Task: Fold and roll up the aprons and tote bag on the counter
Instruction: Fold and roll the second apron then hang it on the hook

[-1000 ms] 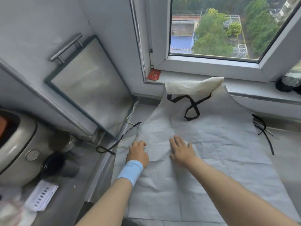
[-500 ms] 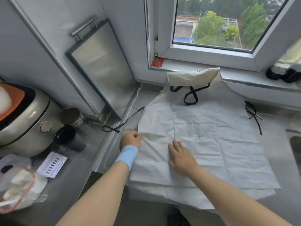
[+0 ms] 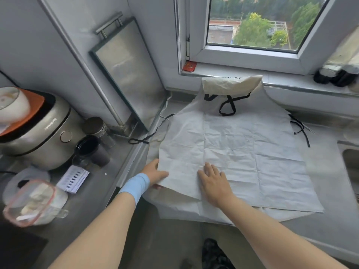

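Presently, the pale grey crinkled cloth apron with black ties (image 3: 242, 148) lies spread flat on the steel bench (image 3: 334, 235) below the window, on top of a second similar sheet (image 3: 213, 216). The left grip (image 3: 155, 172), with a blue band at the wrist, closes on the apron's near-left edge. Its fingers are hidden beneath, and that corner is raised. The right grip (image 3: 213, 183) is spread, palm flat, pressing the middle. Assessment: the fabric appears thin, light, limp and crease-prone, and is likely to slide over the layer below. Best hold is to pinch edges or corners while anchoring the centre line.
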Demonstrator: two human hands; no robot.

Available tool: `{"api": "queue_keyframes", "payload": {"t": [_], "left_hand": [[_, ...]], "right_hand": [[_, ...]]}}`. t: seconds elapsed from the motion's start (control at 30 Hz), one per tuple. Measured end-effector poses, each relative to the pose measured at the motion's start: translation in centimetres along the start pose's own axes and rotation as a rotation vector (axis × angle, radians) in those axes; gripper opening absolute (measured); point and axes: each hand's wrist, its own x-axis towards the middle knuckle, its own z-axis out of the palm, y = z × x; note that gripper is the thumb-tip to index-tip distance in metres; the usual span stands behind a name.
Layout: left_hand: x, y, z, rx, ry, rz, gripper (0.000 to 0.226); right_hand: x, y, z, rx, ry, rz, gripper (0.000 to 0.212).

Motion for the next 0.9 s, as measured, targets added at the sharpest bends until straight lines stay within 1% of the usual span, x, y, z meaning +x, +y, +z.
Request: {"api": "queue_keyframes", "payload": {"t": [0.03,0.1,0.17,0.2,0.23,0.27,0.3,0.33,0.37,0.4,0.43,0.5,0.53,0.6,0.63,0.67,0.73,0.77,0.8,0.83,0.87,0.9], "left_hand": [[-0.4,1.0,0.1,-0.003,-0.016,0.054,0.044],[-1.4,3.9,0.9,-0.012,-0.071,0.144,0.045],[-1.9,6.8,2.4,-0.005,-0.12,0.248,0.051],[-2.1,8.3,3.3,0.012,-0.144,0.301,0.059],[-1.9,9.4,4.4,0.04,-0.165,0.339,0.067],[-1.9,10.6,5.5,0.085,-0.191,0.369,0.072],[-2.0,11.8,6.9,0.143,-0.223,0.389,0.075],[-2.0,12.7,8.2,0.203,-0.263,0.399,0.076],[-2.2,13.5,9.7,0.27,-0.313,0.409,0.076],[-2.3,14.1,11.2,0.348,-0.354,0.423,0.075],[-2.1,14.4,12.6,0.424,-0.381,0.43,0.073],[-1.9,14.3,14.9,0.491,-0.46,0.413,0.07],[-1.6,14.1,15.8,0.481,-0.524,0.377,0.068],[-0.9,13.6,16.9,0.42,-0.603,0.281,0.062],[-0.3,13.3,17.0,0.407,-0.588,0.258,0.057],[0.5,13.0,17.1,0.415,-0.534,0.264,0.053],[2.3,12.7,16.7,0.532,-0.322,0.326,0.043],[3.3,12.6,16.4,0.602,-0.216,0.352,0.04],[4.3,12.5,16.1,0.664,-0.136,0.372,0.04],[5.3,12.4,16.0,0.736,-0.089,0.391,0.042],[6.2,12.3,16.0,0.811,-0.07,0.409,0.045],[6.9,12.3,16.2,0.883,-0.077,0.416,0.051]], "right_hand": [[0.0,0.1,-0.5,0.025,0.01,-0.012,0.046],[0.1,0.6,-2.1,0.209,0.071,-0.006,0.037],[0.5,1.6,-5.0,0.475,0.191,0.111,0.029],[0.5,2.3,-7.1,0.645,0.214,0.197,0.024],[0.6,3.0,-9.4,0.862,0.175,0.272,0.02],[0.7,3.8,-11.5,1.094,0.098,0.326,0.021],[0.6,4.9,-13.4,1.277,0.018,0.37,0.03],[0.4,5.8,-15.0,1.378,-0.033,0.409,0.04],[0.2,6.9,-16.1,1.387,-0.042,0.435,0.048],[0.0,7.8,-16.6,1.326,-0.013,0.469,0.05],[-0.4,8.8,-16.6,1.213,0.03,0.497,0.045],[-1.0,10.6,-15.5,0.924,0.047,0.544,0.022],[-1.3,11.2,-14.6,0.841,0.037,0.583,0.015],[-1.6,12.7,-12.5,0.826,0.051,0.68,0.017],[-1.7,13.4,-11.5,0.814,0.081,0.724,0.016],[-1.8,13.8,-10.6,0.765,0.102,0.756,0.015],[-1.7,14.6,-8.6,0.582,0.086,0.805,0.011],[-1.8,14.8,-7.5,0.454,0.084,0.796,0.027],[-1.8,14.8,-6.6,0.315,0.089,0.74,0.051],[-1.8,14.7,-5.8,0.204,0.14,0.645,0.073],[-1.7,14.7,-5.3,0.137,0.179,0.526,0.087],[-1.4,14.8,-4.9,0.103,0.163,0.418,0.093]]}}
